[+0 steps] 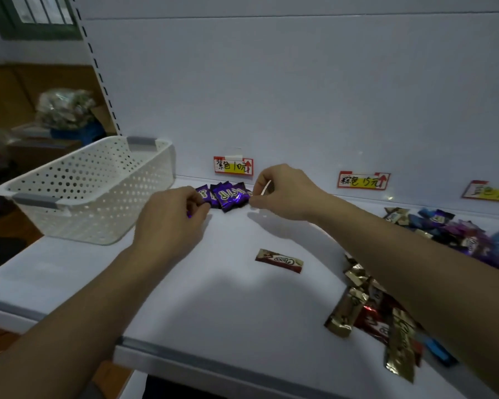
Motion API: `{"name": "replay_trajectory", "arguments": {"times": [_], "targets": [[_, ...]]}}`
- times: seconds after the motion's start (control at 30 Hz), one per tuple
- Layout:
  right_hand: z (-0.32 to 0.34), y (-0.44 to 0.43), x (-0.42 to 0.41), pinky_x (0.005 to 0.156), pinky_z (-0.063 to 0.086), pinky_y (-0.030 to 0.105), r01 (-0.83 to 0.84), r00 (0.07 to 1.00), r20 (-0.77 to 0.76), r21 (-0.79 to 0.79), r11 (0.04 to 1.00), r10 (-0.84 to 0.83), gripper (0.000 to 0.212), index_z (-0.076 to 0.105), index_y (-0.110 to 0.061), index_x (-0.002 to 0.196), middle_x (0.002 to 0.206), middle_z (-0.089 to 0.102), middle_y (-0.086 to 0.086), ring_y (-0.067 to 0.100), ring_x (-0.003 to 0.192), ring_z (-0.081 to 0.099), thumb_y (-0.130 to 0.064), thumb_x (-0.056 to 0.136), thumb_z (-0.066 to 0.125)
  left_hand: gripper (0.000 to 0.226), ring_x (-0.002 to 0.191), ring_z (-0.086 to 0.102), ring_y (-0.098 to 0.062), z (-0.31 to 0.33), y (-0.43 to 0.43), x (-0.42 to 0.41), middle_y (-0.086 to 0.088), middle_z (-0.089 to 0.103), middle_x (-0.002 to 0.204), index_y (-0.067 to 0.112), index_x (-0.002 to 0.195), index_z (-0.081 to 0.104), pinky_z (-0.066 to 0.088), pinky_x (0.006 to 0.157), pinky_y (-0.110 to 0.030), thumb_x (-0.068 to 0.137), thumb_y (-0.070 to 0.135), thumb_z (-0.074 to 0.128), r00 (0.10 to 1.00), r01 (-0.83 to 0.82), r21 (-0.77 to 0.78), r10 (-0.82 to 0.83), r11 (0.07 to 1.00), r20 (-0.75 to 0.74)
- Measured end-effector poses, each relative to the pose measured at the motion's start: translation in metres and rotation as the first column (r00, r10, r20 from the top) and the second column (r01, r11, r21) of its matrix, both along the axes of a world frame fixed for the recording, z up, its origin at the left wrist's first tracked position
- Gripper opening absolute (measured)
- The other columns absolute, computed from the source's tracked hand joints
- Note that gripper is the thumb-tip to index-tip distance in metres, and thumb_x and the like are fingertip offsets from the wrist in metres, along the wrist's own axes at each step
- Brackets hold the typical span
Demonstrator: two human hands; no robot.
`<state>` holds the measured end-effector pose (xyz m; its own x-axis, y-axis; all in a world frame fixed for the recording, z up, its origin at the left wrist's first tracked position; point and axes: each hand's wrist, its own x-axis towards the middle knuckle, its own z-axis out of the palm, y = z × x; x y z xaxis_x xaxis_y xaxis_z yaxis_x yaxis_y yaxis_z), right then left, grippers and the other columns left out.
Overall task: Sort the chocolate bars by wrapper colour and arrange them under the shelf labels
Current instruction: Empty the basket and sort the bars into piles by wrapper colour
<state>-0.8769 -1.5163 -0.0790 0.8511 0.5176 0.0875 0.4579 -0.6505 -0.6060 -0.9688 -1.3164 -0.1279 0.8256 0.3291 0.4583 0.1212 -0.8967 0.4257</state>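
Head view: two hands hold purple bars under the purple label.
White basket sits at nine o'clock, its inside hard to see. Bars lie at twelve o'clock, between both hands. Left hand fingers curl on their left end; right hand pinches a thin wrapper.

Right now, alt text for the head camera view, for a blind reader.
The left hand pinches a purple chocolate bar and the right hand a thin pale item, at a cluster of purple bars under the leftmost shelf label. One brown bar lies alone mid-shelf, a mixed heap at right, a white basket at left.
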Motion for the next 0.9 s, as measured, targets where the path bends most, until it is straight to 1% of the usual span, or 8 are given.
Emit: {"name": "replay_trajectory", "arguments": {"times": [0.1,0.17,0.3,0.47,0.6,0.67,0.77,0.9], "targets": [[0.01,-0.042,-0.016,0.066,0.045,0.027,0.063,0.975,0.217,-0.102,0.993,-0.04,0.008,0.065,-0.025,0.091,0.083,0.061,-0.012,0.009,0.079,0.057,-0.03,0.089,0.071,0.006,0.077,0.058,-0.012,0.009,-0.021,-0.001,0.016,0.065,0.085,0.034,0.093,0.069,0.047,0.068,-0.032,0.088,0.036,0.066,0.974,0.217,0.121,-0.207,0.969,-0.091],[0.014,-0.073,-0.025,0.068,0.048,0.029,0.119,0.955,0.283,-0.109,0.987,-0.084,0.004,0.065,-0.027,0.09,0.082,0.063,-0.012,0.009,0.078,0.058,-0.027,0.09,0.069,0.011,0.076,0.058,-0.009,0.013,-0.037,0.0,0.019,0.062,0.084,0.033,0.097,0.07,0.046,0.068,-0.031,0.089,0.032,0.063,0.95,0.299,0.147,-0.28,0.943,-0.139],[0.017,-0.138,-0.044,0.06,0.041,0.021,0.181,0.949,0.27,-0.052,0.982,-0.161,0.006,0.065,-0.029,0.089,0.079,0.064,-0.012,0.004,0.069,0.059,-0.025,0.091,0.069,0.023,0.084,0.06,-0.004,0.021,-0.082,0.001,0.019,0.066,0.097,0.029,0.114,0.069,0.05,0.075,-0.031,0.093,0.033,0.062,0.883,0.453,0.11,-0.429,0.885,-0.19],[0.002,-0.194,-0.066,0.055,0.039,0.009,0.256,0.928,0.26,0.069,0.964,-0.265,0.005,0.068,-0.029,0.092,0.074,0.063,-0.012,0.001,0.067,0.058,-0.024,0.092,0.068,0.025,0.085,0.062,-0.003,0.029,-0.136,0.009,0.021,0.066,0.096,0.033,0.116,0.068,0.055,0.077,-0.034,0.093,0.037,0.059,0.798,0.593,0.071,-0.574,0.802,-0.185],[-0.012,-0.217,-0.069,0.066,0.044,0.009,0.316,0.897,0.301,0.08,0.945,-0.325,0.015,0.067,-0.029,0.101,0.083,0.063,-0.016,0.0,0.077,0.059,-0.016,0.097,0.06,0.022,0.08,0.063,-0.004,0.033,-0.172,0.018,0.019,0.066,0.094,0.033,0.113,0.07,0.056,0.074,-0.032,0.095,0.035,0.059,0.749,0.656,0.054,-0.639,0.753,-0.175],[-0.016,-0.223,-0.064,0.072,0.045,0.017,0.265,0.92,0.296,0.017,0.964,-0.259,0.016,0.068,-0.029,0.105,0.089,0.06,-0.019,-0.002,0.084,0.057,-0.018,0.097,0.061,0.018,0.079,0.063,-0.003,0.035,-0.188,0.025,0.018,0.067,0.092,0.032,0.11,0.07,0.054,0.071,-0.029,0.095,0.033,0.059,0.721,0.684,0.027,-0.669,0.729,-0.183],[-0.024,-0.228,-0.059,0.073,0.031,0.009,0.148,0.937,0.335,-0.112,0.983,-0.103,0.008,0.071,-0.033,0.099,0.088,0.053,-0.027,-0.009,0.091,0.049,-0.029,0.092,0.068,0.009,0.077,0.061,-0.002,0.033,-0.206,0.031,0.016,0.067,0.083,0.031,0.096,0.072,0.045,0.062,-0.021,0.093,0.036,0.064,0.718,0.684,-0.016,-0.676,0.73,-0.162],[-0.034,-0.234,-0.059,0.078,0.029,0.01,0.123,0.927,0.368,-0.102,0.987,-0.077,0.007,0.072,-0.033,0.095,0.092,0.052,-0.024,-0.001,0.092,0.048,-0.027,0.091,0.069,0.014,0.072,0.057,-0.001,0.017,-0.217,0.028,0.012,0.064,0.075,0.032,0.086,0.069,0.04,0.057,-0.018,0.085,0.045,0.075,0.681,0.7,-0.151,-0.716,0.698,-0.153]]}}
